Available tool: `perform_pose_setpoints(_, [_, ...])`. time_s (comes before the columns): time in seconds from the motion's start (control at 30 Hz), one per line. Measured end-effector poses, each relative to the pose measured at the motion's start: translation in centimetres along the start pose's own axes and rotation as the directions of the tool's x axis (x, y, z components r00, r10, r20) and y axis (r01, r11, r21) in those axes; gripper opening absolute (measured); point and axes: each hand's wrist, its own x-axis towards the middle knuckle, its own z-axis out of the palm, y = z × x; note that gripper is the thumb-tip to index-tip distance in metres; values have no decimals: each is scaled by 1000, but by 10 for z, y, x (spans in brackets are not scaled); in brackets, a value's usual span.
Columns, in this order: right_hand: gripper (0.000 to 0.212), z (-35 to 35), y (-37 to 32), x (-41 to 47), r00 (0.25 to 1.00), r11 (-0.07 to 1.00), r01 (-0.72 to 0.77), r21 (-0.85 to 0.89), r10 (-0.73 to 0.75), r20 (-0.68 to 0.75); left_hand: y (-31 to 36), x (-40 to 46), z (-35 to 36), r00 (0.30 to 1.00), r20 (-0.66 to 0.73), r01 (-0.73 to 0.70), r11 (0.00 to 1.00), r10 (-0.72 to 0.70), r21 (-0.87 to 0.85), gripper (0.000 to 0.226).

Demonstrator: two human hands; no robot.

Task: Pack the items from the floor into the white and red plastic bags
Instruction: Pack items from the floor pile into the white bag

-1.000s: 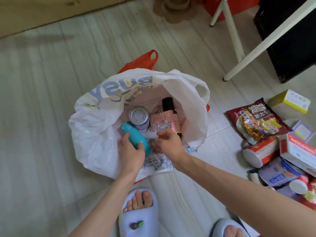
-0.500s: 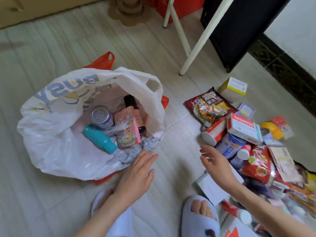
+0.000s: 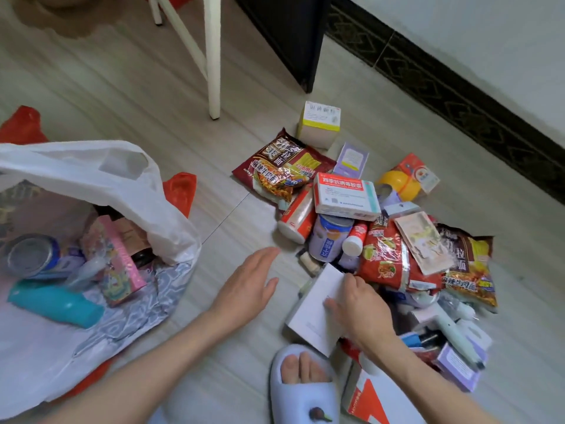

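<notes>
Both hands have left the white bag (image 3: 101,175); the right hand (image 3: 356,304) now rests on a white box (image 3: 315,313) in the pile, the left hand (image 3: 247,286) hovering open beside it

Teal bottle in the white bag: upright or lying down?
Lying down. The teal bottle rests on its side at the bottom of the white bag, beside the pink box.

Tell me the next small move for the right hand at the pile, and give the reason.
Probably close the right hand on the flat white box and lift it toward the white bag. The fingers already lie on the box top, but no grip shows yet. The box sits at the near edge of the pile, the bag mouth gapes open to the left, and the left hand hovers empty between them.
</notes>
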Motion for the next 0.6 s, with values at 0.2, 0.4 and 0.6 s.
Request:
perform_pose_setpoints(0.2, [48, -2, 8, 7, 996, 999, 45, -16, -44, 74, 20, 63, -5, 952, -12, 284, 900, -305, -331, 74])
perform_pose_setpoints(0.4, [54, -23, 8, 7, 996, 991, 64, -120, -57, 65, 22, 93, 10, 887, 86, 444, 790, -453, -423, 80])
perform_pose_setpoints(0.6, [35, -42, 7, 1, 994, 951, -30, 307, -4, 108, 33, 87, 12, 810, -38, 487, 707, -585, -512, 71])
